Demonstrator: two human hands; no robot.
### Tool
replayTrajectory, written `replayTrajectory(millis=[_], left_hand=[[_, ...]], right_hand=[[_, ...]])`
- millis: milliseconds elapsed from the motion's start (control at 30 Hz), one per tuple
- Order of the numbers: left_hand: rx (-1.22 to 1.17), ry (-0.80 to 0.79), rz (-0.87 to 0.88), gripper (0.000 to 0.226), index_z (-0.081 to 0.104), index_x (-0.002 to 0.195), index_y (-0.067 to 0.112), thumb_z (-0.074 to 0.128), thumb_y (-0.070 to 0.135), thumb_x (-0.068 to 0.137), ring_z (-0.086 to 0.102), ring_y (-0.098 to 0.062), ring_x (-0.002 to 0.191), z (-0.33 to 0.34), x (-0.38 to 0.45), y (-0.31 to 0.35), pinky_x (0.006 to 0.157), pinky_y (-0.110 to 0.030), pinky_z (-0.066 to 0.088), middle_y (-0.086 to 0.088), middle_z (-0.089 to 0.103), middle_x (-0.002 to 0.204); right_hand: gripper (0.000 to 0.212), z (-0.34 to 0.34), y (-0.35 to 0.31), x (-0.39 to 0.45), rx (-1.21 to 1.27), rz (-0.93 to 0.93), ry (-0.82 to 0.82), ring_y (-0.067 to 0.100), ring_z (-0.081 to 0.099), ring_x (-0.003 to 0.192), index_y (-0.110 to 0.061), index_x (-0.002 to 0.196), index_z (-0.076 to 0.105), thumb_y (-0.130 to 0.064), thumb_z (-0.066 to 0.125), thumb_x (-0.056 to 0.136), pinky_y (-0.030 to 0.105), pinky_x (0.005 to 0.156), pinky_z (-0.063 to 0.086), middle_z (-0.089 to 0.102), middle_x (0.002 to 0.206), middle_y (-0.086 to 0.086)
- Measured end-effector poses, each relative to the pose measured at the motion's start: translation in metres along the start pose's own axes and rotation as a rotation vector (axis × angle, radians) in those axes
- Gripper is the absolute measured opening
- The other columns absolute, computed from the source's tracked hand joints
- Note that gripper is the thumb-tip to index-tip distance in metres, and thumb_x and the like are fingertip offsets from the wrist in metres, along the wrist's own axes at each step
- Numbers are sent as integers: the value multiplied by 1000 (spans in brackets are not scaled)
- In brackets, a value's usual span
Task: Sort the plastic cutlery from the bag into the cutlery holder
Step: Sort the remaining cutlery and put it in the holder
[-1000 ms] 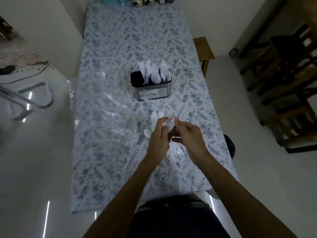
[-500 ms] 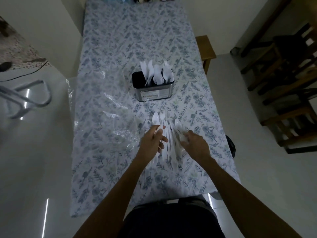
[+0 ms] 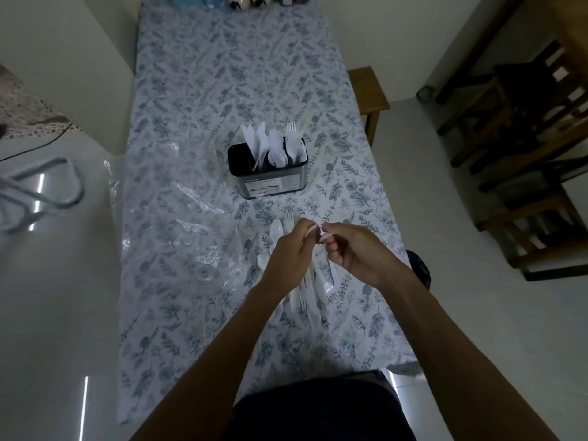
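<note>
A dark metal cutlery holder (image 3: 270, 183) stands mid-table with white plastic knives, spoons and forks upright in it. Several loose white plastic cutlery pieces (image 3: 313, 291) lie on the floral tablecloth under my hands. My left hand (image 3: 291, 253) and my right hand (image 3: 353, 249) meet just above the pile, fingertips pinched together on white plastic cutlery. I cannot tell which kind of piece each holds. A white spoon (image 3: 276, 230) lies just beyond my left hand. The clear plastic bag (image 3: 178, 237) lies flat and crumpled to the left.
The table (image 3: 222, 90) is long and narrow, with bottles at its far end. A wooden stool (image 3: 369, 90) stands off the right edge, dark wooden chairs (image 3: 525, 154) further right. A metal frame (image 3: 41, 192) sits on the floor to the left.
Half a second ago both hands were down on the loose pile, apart. Now they are raised slightly and brought together, pinching cutlery between the fingertips.
</note>
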State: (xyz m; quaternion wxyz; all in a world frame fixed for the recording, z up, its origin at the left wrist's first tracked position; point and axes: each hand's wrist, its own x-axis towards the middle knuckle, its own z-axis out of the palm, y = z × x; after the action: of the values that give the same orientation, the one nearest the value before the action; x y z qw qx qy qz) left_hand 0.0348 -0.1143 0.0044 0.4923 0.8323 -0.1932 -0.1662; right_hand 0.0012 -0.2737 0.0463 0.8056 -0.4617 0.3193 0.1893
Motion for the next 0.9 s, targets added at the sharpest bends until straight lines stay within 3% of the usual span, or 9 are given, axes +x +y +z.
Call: replayTrajectory(millis=[167, 267, 367, 433, 533, 633, 700, 800, 900], left_hand=[[-258, 77, -135, 29, 58, 102, 20, 38, 40, 108, 65, -33, 77, 3, -9, -17, 73, -49, 55, -11, 67, 85], [-521, 165, -302, 30, 59, 98, 20, 35, 32, 110, 53, -21, 58, 5, -17, -20, 53, -38, 46, -4, 58, 70], [-898, 171, -625, 33, 59, 111, 19, 40, 46, 107, 41, -11, 49, 3, -23, -33, 44, -21, 31, -1, 56, 67], [-1024, 172, -769, 49, 54, 131, 19, 44, 57, 103, 41, -8, 48, -3, -26, -44, 42, -20, 31, 0, 56, 69], [-840, 206, -674, 36, 58, 122, 17, 49, 48, 105, 49, -8, 51, -10, -31, -53, 47, -25, 42, -2, 57, 76], [-739, 221, -542, 19, 60, 97, 9, 50, 22, 107, 64, -15, 67, -16, -38, -57, 66, -40, 57, -3, 64, 80], [-816, 221, -563, 18, 57, 97, 5, 47, 15, 108, 69, -23, 72, -18, -40, -59, 75, -46, 60, -9, 72, 88], [-898, 223, -589, 14, 53, 98, 5, 54, 18, 103, 64, -21, 62, -23, -40, -58, 61, -34, 57, -14, 73, 91], [-924, 222, -605, 29, 61, 117, 2, 60, 23, 98, 61, -19, 65, -25, -43, -61, 58, -30, 51, -10, 69, 87]], right_hand=[[16, 13, -1, 14, 83, 219, -169, 4, 46, 53, -10, 87, 66, -21, 64, 98, 12, 43, 42, 55, 70, -2], [32, 21, 3, 22, -30, 211, -43, 8, 49, 51, -10, 92, 64, -41, 63, 99, 17, 43, 43, 62, 68, 3], [40, 5, 24, 43, -520, 8, 263, 18, 60, 55, -8, 108, 58, -47, 52, 103, 30, 50, 50, 70, 72, 6], [36, -15, 48, 57, -1073, -112, 423, 28, 69, 79, -7, 114, 54, -41, 54, 101, 34, 64, 49, 69, 91, 9], [42, -32, 78, 67, -1388, -66, 423, 34, 61, 99, -6, 119, 47, -44, 52, 101, 35, 74, 42, 57, 107, 13], [34, -34, 86, 72, -1480, -115, 462, 35, 64, 97, -7, 120, 45, -28, 59, 98, 39, 75, 50, 62, 109, 17], [34, -34, 85, 70, -1469, -175, 513, 35, 66, 91, -9, 118, 44, -26, 62, 94, 40, 72, 55, 65, 103, 16], [28, -25, 77, 51, -1283, -336, 527, 24, 68, 80, -13, 116, 50, -18, 64, 92, 32, 64, 56, 68, 95, 9], [25, 2, 75, 21, -1082, -493, 359, 6, 69, 71, -18, 115, 61, -14, 70, 92, 9, 58, 50, 72, 90, -1]])
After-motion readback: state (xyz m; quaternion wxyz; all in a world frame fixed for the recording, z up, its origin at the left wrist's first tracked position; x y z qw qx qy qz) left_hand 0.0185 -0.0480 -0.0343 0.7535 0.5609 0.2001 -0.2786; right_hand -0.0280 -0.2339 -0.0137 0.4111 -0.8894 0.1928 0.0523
